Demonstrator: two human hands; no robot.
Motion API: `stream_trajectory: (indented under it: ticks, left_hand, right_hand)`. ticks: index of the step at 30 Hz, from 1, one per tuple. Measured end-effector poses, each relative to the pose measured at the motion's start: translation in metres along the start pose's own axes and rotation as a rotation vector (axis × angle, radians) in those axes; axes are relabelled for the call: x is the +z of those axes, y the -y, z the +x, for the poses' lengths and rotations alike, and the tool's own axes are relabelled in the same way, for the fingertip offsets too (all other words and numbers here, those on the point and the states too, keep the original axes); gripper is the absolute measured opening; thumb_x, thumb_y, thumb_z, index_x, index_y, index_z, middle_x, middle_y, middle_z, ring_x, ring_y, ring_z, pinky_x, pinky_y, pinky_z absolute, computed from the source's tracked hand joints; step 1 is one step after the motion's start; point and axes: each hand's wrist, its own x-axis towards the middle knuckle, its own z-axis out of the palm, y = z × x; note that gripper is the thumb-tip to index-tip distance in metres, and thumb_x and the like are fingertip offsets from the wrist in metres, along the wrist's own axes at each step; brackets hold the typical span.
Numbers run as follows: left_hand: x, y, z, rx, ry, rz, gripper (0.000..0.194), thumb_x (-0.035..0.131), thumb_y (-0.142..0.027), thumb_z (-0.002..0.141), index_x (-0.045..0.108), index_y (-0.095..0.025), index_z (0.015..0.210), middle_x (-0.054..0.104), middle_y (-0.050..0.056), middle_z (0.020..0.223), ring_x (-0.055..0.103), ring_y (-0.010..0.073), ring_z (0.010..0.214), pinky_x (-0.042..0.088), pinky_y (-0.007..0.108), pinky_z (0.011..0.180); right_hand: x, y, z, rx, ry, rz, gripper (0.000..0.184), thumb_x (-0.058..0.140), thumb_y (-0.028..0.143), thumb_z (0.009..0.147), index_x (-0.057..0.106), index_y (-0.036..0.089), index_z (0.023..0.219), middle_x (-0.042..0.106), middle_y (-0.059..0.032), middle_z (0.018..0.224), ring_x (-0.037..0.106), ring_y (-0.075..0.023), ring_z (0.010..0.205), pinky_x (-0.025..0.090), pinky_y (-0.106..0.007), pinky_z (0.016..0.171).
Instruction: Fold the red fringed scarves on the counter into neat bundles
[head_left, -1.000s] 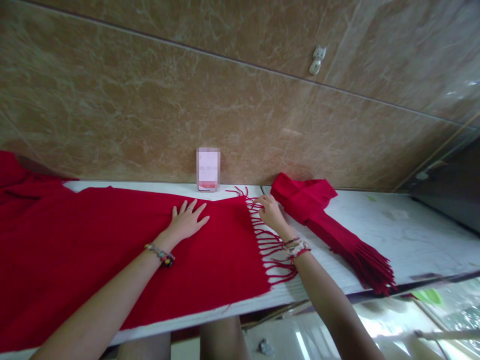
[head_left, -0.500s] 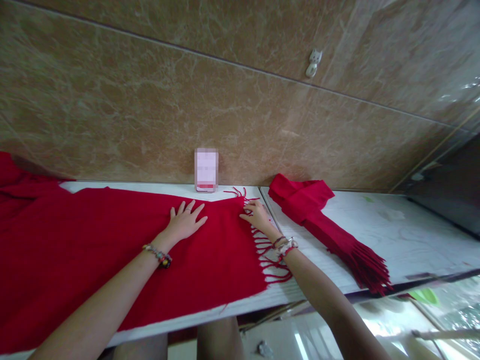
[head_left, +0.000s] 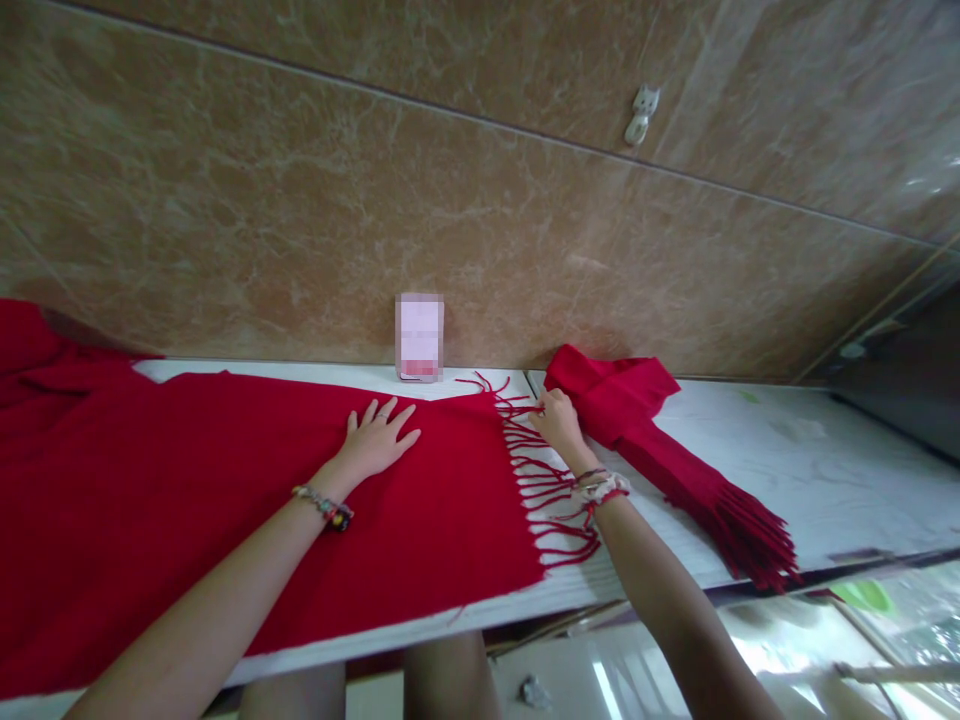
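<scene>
A wide red scarf (head_left: 225,500) lies spread flat along a white table (head_left: 825,470), its fringe (head_left: 547,490) at the right end. My left hand (head_left: 375,445) rests flat on the cloth, fingers spread, near the far edge. My right hand (head_left: 559,425) sits at the far end of the fringe, its fingertips drawn together on the tassel strands. Both wrists wear bracelets.
A second red scarf (head_left: 652,440), folded, lies diagonally to the right with its fringe over the table's front edge. A small blurred card (head_left: 419,337) leans against the brown marble wall (head_left: 450,200). A white hook (head_left: 640,113) is on the wall. Floor shows below.
My right hand has slid right from the scarf's edge out along the fringe toward the folded scarf. The left hand has stayed flat in place.
</scene>
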Motion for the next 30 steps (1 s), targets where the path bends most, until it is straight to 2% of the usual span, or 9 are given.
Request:
stream_trajectory:
  ticks: [2,5,7,9,12,18,22,25,30]
  left_hand:
    - [0.0,0.0,0.0,0.003,-0.002,0.002,0.055,0.025,-0.05,0.084,0.025,-0.027,0.134,0.019,0.008,0.142,0.013,0.0315,0.129,0.016,0.055,0.098]
    - [-0.001,0.001,0.001,0.02,0.005,0.006,0.059,0.026,-0.054,0.082,0.025,-0.027,0.134,0.019,0.007,0.143,0.012,0.0324,0.129,0.016,0.055,0.098]
    - [-0.002,0.003,0.001,0.034,0.016,0.007,0.062,0.027,-0.057,0.08,0.024,-0.028,0.135,0.019,0.007,0.143,0.012,0.033,0.128,0.016,0.054,0.098]
    - [-0.005,0.007,0.003,0.037,0.017,0.004,0.067,0.029,-0.061,0.077,0.021,-0.028,0.135,0.02,0.006,0.143,0.014,0.0336,0.128,0.017,0.053,0.098]
    - [-0.009,0.02,0.005,-0.033,-0.002,-0.009,0.072,0.029,-0.063,0.076,0.018,-0.025,0.137,0.022,0.006,0.142,0.017,0.036,0.126,0.02,0.054,0.097]
    - [-0.015,0.045,0.006,-0.182,-0.068,-0.02,0.071,0.024,-0.06,0.079,0.018,-0.02,0.137,0.025,0.012,0.14,0.023,0.0389,0.124,0.026,0.055,0.093]
    - [-0.01,0.033,0.003,-0.059,-0.133,0.058,0.069,0.03,-0.059,0.079,0.018,-0.023,0.137,0.018,0.011,0.142,0.013,0.0362,0.127,0.018,0.055,0.097]
    - [-0.004,0.019,0.002,0.066,-0.014,0.047,0.065,0.031,-0.059,0.079,0.021,-0.028,0.135,0.015,0.008,0.143,0.009,0.0346,0.129,0.014,0.055,0.098]
    - [0.0,0.01,0.0,0.148,0.041,0.025,0.063,0.03,-0.06,0.079,0.022,-0.031,0.134,0.009,0.004,0.144,0.005,0.0333,0.129,0.011,0.056,0.098]
  right_hand:
    - [-0.005,0.0,-0.002,-0.021,-0.034,-0.047,0.022,0.048,0.004,0.062,0.058,0.014,0.079,0.055,-0.0104,0.088,0.05,-0.0224,0.086,0.041,-0.036,0.078]
    - [-0.005,0.01,-0.004,-0.265,0.016,0.034,0.04,0.042,0.0,0.064,0.056,0.012,0.098,0.054,-0.0124,0.105,0.047,-0.0212,0.102,0.038,-0.036,0.089]
    - [-0.003,0.02,-0.007,-0.431,0.156,0.101,0.041,0.041,0.003,0.069,0.054,0.014,0.106,0.054,-0.0103,0.111,0.046,-0.0185,0.107,0.037,-0.034,0.091]
    - [-0.001,0.027,-0.01,-0.498,0.324,0.098,0.035,0.042,0.009,0.076,0.054,0.015,0.108,0.056,-0.0093,0.112,0.049,-0.0174,0.106,0.038,-0.032,0.091]
    - [-0.002,0.026,-0.013,-0.441,0.436,-0.014,0.029,0.043,0.016,0.08,0.055,0.016,0.107,0.058,-0.0085,0.111,0.052,-0.0167,0.104,0.038,-0.029,0.09]
    - [-0.005,0.009,-0.015,-0.238,0.382,-0.181,0.024,0.044,0.021,0.082,0.059,0.009,0.096,0.061,-0.0174,0.1,0.057,-0.0243,0.096,0.042,-0.032,0.084]
    - [-0.004,0.012,-0.012,-0.256,0.308,-0.158,0.028,0.043,0.023,0.083,0.056,0.01,0.104,0.053,-0.0171,0.115,0.049,-0.0242,0.108,0.039,-0.033,0.09]
    - [0.0,0.02,-0.014,-0.411,0.215,-0.059,0.041,0.045,0.028,0.083,0.044,0.014,0.121,0.044,-0.0134,0.127,0.037,-0.0219,0.119,0.033,-0.036,0.097]
    - [0.011,0.026,-0.025,-0.49,0.326,-0.108,0.046,0.043,0.036,0.084,0.039,0.016,0.126,0.041,-0.0148,0.13,0.032,-0.0247,0.123,0.031,-0.044,0.096]
